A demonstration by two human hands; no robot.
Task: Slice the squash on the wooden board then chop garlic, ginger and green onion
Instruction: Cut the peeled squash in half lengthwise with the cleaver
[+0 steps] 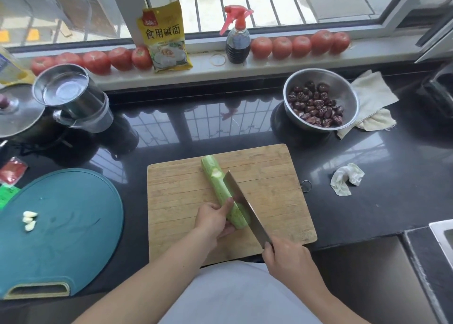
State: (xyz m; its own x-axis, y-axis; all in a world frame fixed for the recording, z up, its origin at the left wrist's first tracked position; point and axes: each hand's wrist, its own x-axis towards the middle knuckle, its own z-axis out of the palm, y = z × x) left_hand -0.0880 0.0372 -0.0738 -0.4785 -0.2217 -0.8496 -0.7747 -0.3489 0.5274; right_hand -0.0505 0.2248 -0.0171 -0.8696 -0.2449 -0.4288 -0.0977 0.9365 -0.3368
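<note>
1. The long, pale green peeled squash is lying at a slant on the rectangular light wooden cutting board, which is sitting on the dark glossy countertop.
2. The left hand is curling round the squash's near end, thumb on top, pinning it to the board.
3. The right hand is gripping the handle of the broad steel kitchen knife; its blade is lying along the squash's right side, and I cannot tell whether the edge is biting in yet.
4. The peeled flesh is probably firm but moist, so the squash is likely to be slippery and inclined to roll; holding it close behind the cut with fingertips tucked back seems the safest grip.
5. A scooped notch is showing on the squash's upper side, hinting at softer flesh that should yield readily.
6. The peeled white garlic cloves are waiting on the round teal plastic board well to the left, still whole; no ginger or green onion is in view.
</note>
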